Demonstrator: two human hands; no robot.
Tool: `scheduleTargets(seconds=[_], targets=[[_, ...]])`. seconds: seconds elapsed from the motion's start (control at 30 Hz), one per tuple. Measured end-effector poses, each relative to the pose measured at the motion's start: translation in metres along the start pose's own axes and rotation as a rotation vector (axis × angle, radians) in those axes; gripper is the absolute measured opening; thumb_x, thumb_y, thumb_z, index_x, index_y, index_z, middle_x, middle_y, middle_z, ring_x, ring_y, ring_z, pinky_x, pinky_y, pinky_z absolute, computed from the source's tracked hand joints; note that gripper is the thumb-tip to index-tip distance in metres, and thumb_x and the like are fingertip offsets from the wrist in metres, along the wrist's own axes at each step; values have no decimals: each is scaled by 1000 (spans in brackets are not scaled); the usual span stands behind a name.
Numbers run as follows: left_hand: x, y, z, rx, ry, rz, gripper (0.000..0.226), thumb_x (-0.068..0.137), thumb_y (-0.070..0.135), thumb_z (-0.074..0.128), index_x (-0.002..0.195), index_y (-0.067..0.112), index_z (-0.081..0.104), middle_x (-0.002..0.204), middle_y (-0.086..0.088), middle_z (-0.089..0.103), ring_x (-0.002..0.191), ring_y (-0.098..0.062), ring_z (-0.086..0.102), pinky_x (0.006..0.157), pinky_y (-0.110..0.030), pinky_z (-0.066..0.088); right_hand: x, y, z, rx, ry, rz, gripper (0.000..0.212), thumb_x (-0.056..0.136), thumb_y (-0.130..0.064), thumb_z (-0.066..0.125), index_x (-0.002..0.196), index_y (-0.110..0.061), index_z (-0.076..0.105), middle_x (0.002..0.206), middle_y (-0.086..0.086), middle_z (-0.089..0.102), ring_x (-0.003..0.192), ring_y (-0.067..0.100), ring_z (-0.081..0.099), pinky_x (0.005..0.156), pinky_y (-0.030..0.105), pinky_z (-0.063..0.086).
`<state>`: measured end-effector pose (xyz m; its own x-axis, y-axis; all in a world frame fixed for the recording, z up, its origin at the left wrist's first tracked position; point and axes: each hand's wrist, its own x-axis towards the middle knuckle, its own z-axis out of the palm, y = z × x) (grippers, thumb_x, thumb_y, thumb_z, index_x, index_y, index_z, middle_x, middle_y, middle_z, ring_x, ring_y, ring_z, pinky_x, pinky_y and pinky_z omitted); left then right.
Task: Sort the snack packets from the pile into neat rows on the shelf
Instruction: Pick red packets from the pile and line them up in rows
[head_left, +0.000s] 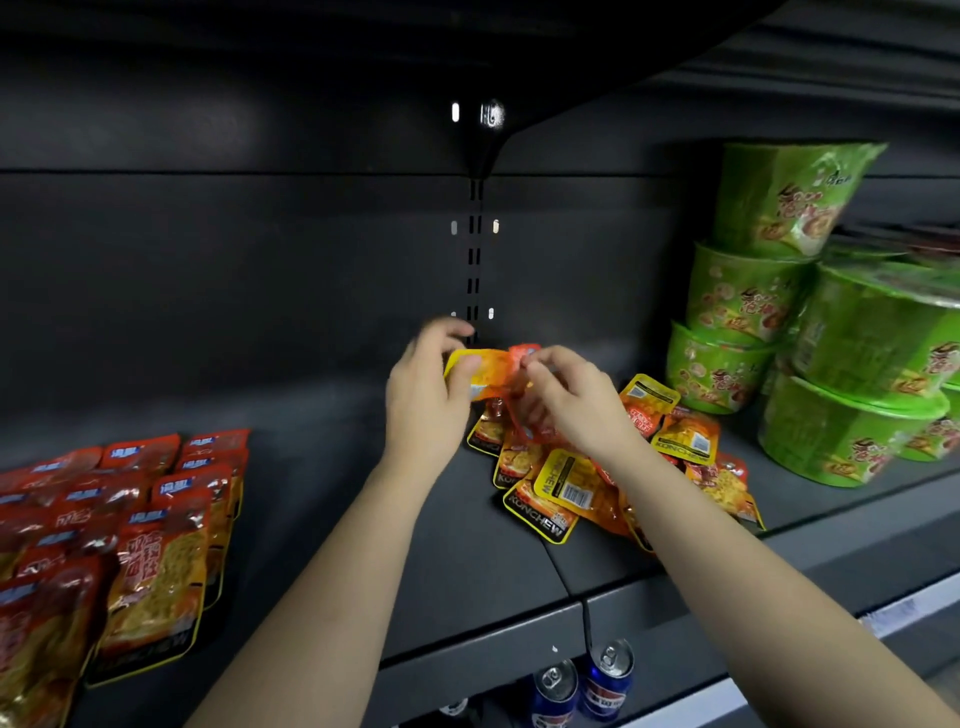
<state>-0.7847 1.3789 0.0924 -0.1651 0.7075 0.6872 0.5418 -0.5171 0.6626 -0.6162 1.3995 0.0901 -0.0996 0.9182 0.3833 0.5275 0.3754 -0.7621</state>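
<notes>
The left hand (426, 400) and right hand (576, 402) clamped fingers on one shiny orange-yellow snack packet (488, 370); two blue metal cans (605, 675) stood below.

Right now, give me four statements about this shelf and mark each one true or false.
1. The left hand and right hand both pinch one packet above the pile. True.
2. The green bowls stand left of the pile. False: they are stacked to its right.
3. At the left end of the shelf, red packets lie in rows. True.
4. The cans stand on the same shelf as the pile. False: they stand on the level below.
</notes>
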Motion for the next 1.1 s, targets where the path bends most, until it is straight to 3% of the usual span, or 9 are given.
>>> scheduleTargets(seconds=[0.1,0.23,0.4,0.47,0.57,0.7,0.9,1.03,1.1], targets=[[-5,6,5,-118,-156,38,16,84,11,67,94,24,66,92,10,65,80,-9,66,74,-32,55,1,-8,2,324,-44,142,26,98,-39,46,113,-18,51,80,10,73,71,23,71,68,38,60],[-8,14,8,-146,-286,93,11,75,12,78,81,19,71,82,10,67,77,-6,65,71,-19,50,3,-3,2,358,-62,224,46,88,-46,63,123,-25,43,94,14,72,83,29,72,78,38,59],[-10,15,7,-126,-381,68,18,63,20,88,72,27,74,81,12,64,80,1,61,75,-12,45,1,6,1,498,-35,278,47,83,-24,73,121,-21,45,99,24,67,80,33,67,77,42,54],[-10,14,8,-96,-401,78,20,60,32,88,73,30,74,85,13,60,86,-1,57,76,-13,43,1,7,-1,547,-34,283,46,84,-15,72,120,-19,44,103,24,68,80,30,68,70,38,55],[-10,12,10,-95,-355,115,24,70,46,76,79,25,71,86,12,60,87,-5,55,74,-15,41,2,7,-4,563,-10,272,46,86,-2,65,123,-17,41,92,11,71,72,16,67,58,22,49],[-9,-2,17,52,-206,-2,10,88,31,62,89,22,58,89,8,54,72,-4,52,67,-18,40,4,11,-10,525,14,299,46,85,-9,70,123,-17,46,82,4,69,71,15,70,58,26,52],[-17,-17,29,203,-463,-205,11,97,29,50,107,26,47,97,4,62,90,-17,60,77,-33,47,1,20,-19,393,77,298,22,91,-17,64,112,-12,61,95,3,72,86,17,71,74,31,56],[-22,-17,36,127,-607,-249,11,97,30,50,104,33,57,91,7,60,84,-10,57,75,-28,44,-1,25,-26,383,162,288,16,94,-14,59,110,-11,61,101,3,70,91,17,69,78,30,55],[-22,-17,38,67,-612,-277,13,95,26,55,103,32,65,93,12,63,89,-7,59,82,-28,49,-1,27,-28,375,180,283,17,94,-14,58,110,-10,60,103,4,70,93,17,68,78,28,54]])
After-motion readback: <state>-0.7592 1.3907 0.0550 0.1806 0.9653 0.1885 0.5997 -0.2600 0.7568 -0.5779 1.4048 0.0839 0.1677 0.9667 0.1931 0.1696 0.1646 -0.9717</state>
